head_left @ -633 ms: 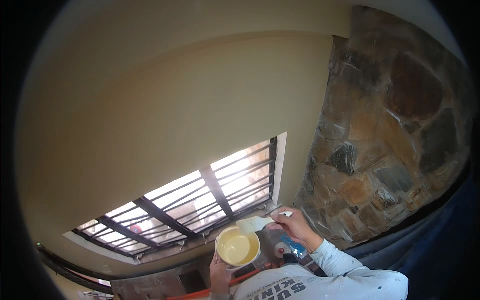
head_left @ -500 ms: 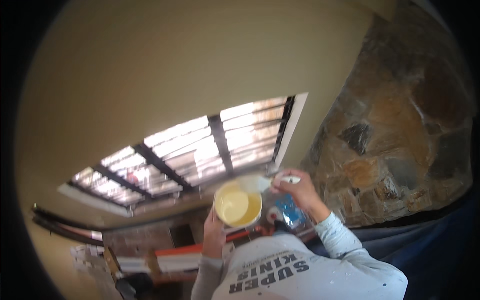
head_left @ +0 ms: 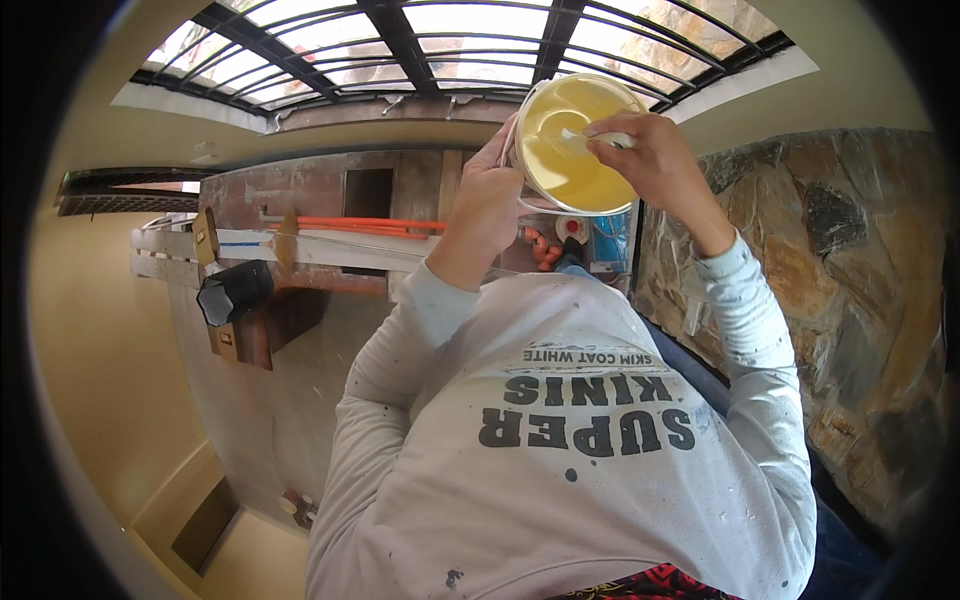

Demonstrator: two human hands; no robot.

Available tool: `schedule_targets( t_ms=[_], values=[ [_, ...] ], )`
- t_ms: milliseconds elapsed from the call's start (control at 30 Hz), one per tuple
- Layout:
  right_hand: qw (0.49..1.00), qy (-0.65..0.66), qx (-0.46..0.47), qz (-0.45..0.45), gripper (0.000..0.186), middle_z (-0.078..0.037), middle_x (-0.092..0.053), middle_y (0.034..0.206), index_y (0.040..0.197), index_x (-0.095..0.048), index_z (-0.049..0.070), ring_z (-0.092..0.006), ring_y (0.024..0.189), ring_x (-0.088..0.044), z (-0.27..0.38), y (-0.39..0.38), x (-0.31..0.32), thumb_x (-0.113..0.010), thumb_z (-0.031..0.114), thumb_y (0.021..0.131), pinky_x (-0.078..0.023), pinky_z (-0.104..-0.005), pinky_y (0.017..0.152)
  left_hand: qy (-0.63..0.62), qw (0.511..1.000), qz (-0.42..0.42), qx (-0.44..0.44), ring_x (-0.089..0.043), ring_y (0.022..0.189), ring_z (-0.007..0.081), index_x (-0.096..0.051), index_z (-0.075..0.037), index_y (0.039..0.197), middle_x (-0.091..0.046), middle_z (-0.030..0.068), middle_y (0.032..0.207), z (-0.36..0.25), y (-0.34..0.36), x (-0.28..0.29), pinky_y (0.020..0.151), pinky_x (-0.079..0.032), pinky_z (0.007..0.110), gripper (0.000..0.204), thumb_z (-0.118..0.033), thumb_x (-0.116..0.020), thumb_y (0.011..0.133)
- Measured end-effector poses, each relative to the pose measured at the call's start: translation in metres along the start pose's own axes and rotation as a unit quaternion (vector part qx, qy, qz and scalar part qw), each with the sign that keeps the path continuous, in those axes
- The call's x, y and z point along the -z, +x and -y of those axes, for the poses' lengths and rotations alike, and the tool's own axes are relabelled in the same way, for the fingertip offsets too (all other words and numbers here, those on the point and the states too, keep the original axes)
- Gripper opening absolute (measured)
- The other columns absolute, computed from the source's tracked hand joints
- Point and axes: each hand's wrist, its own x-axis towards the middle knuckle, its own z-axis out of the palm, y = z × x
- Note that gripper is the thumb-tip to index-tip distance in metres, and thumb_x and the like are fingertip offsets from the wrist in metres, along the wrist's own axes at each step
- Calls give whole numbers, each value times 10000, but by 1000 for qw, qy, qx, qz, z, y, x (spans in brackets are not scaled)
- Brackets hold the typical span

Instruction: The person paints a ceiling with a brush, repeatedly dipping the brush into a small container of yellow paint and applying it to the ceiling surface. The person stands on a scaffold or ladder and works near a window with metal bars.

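My left hand (head_left: 487, 205) grips a white bucket (head_left: 522, 160) by its side, tilted so that its mouth faces me. Pale yellow paint (head_left: 590, 185) coats the inside and pools in it. With my right hand (head_left: 655, 160), closed round the handle, I hold a paintbrush (head_left: 572, 138) over the bucket's mouth. The brush head reaches inside the bucket; its bristles are hard to make out against the paint.
A barred window (head_left: 420, 50) spans the wall ahead. Rough stone cladding (head_left: 810, 270) rises on the right. Below left lie orange pipes (head_left: 365, 226), white boards (head_left: 340, 246) and a black container (head_left: 235, 292). A blue package (head_left: 608, 242) lies beyond my feet.
My view has tilted down, so the window sits higher in the picture. The brush, earlier at the bucket's rim, is now inside its mouth. Both hands keep their holds.
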Motion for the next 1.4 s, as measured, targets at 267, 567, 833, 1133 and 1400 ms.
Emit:
schedule_targets(
  t_ms=[267, 567, 833, 1133, 1400],
  values=[
    [979, -178, 48, 86, 232, -216, -745, 956, 1076, -808, 62, -411, 905, -717, -34, 48, -46, -782, 216, 904, -563, -478, 859, -5, 999, -32, 4, -624, 1356, 274, -345, -20, 1664, -496, 81, 1611, 3, 3, -1, 1001, -645, 575, 925, 188, -396, 764],
    [971, 215, -110, 0, 224, -151, -799, 946, 1092, -800, -19, -215, 833, -800, -17, 35, -29, -770, 141, 938, -621, -326, 755, -5, 997, -75, -10, -642, 1331, 306, -357, -50, 1666, -502, 83, 1603, 3, -2, -10, 940, -669, 575, 905, 194, -386, 795],
    [820, 532, -130, -164, 232, -219, -766, 1032, 1128, -716, -160, -257, 859, -793, -1, -22, -9, -727, 13, 974, -655, -302, 820, 3, 996, -84, -34, -655, 1312, 353, -365, -59, 1661, -547, 166, 1534, 14, 8, -1, 971, -654, 573, 921, 225, -374, 785],
    [800, 506, -211, -244, 150, -151, -759, 1002, 1091, -735, -84, -244, 826, -756, -56, -84, 2, -711, -5, 967, -661, -350, 745, -1, 999, -41, -14, -639, 1338, 353, -382, -93, 1656, -575, 104, 1549, 7, 6, 24, 963, -614, 659, 673, -38, -647, 1040],
    [700, 599, -44, -386, 152, -184, -753, 1015, 1095, -735, -70, -286, 847, -762, -39, -93, 83, -725, 12, 966, -684, -373, 744, -7, 998, -42, -40, -595, 1387, 388, -406, -84, 1639, -557, 124, 1560, -11, 13, 25, 1059, -538, 703, 618, 91, -404, 1046]
  ],
)
